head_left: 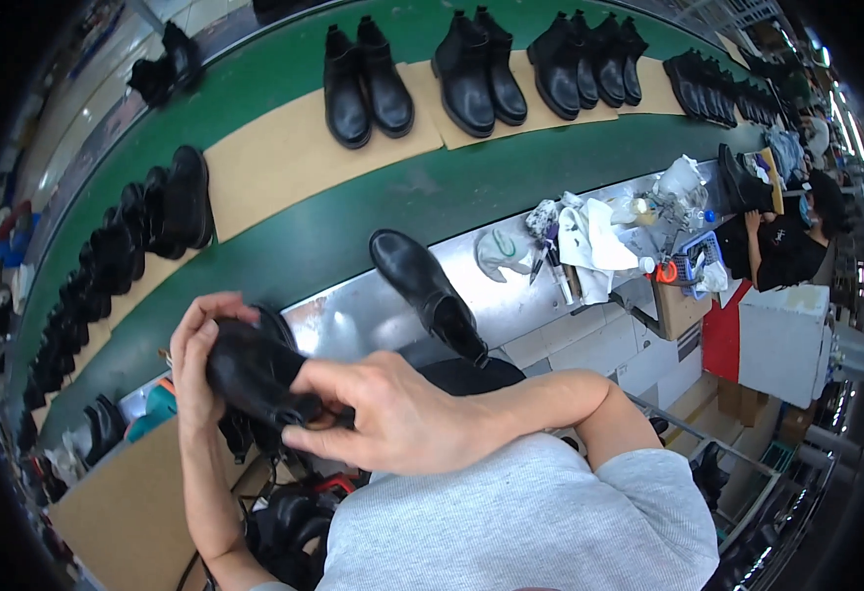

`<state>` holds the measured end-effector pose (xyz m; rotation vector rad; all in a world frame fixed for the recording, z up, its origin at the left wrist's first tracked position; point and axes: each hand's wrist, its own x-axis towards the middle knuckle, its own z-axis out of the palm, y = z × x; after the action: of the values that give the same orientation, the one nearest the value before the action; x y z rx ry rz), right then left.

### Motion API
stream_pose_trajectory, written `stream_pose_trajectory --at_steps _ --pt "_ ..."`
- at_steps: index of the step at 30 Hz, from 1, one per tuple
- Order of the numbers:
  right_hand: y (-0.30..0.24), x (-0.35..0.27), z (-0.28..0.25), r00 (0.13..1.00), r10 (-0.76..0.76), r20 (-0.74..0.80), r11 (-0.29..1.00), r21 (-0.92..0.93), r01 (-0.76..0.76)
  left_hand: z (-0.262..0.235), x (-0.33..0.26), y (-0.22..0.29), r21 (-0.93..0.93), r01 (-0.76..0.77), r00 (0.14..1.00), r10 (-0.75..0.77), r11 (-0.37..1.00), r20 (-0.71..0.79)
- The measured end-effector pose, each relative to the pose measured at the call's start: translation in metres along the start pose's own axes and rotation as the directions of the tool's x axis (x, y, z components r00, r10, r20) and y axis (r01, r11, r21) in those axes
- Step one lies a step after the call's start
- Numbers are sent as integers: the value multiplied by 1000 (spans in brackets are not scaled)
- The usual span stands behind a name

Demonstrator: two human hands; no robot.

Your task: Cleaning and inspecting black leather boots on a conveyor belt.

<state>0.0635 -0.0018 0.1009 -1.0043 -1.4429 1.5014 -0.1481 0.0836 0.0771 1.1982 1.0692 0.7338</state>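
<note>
Both hands on one black boot [252, 372], held in the air just in front of the metal table [373, 307], nearer the person than the second black boot [428, 292] that lies on its side on that table. Left hand [195, 360] cups the boot's far end, fingers curled over the top. Right hand [392, 419] pinches the near end, thumb and fingers closed on the edge. Neither hand is free.

Judgement: looks like a handling or checking step on the held boot. To do it well, keep the left hand as the steady support and let the right do the turning or pulling, so the leather is not creased. Keep the boot over the table edge, clear of the lying boot.

Beyond the lying boot runs a green conveyor [353, 222] with boot pairs on cardboard sheets [284, 163]. To the right of the lying boot, rags and bottles [609, 236] clutter the table; another person [791, 246] sits further right.
</note>
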Motion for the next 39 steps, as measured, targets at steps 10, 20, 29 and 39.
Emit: stream_pose_trajectory --at_steps 10,20,29,39 --pt "212 -126 -190 506 230 -831 229 -459 -859 37 23 -38 -389 114 993 -109 914 34" --pt "271 -147 -207 534 74 -842 409 -463 -786 74 32 -47 -473 98 980 -2 876 199" --pt "256 -163 -240 428 -92 -899 348 -431 -832 85 34 -53 -460 89 983 -4 883 182" --pt "270 -173 -254 381 -331 -863 363 -489 -793 101 27 -49 -497 103 990 -42 862 133"
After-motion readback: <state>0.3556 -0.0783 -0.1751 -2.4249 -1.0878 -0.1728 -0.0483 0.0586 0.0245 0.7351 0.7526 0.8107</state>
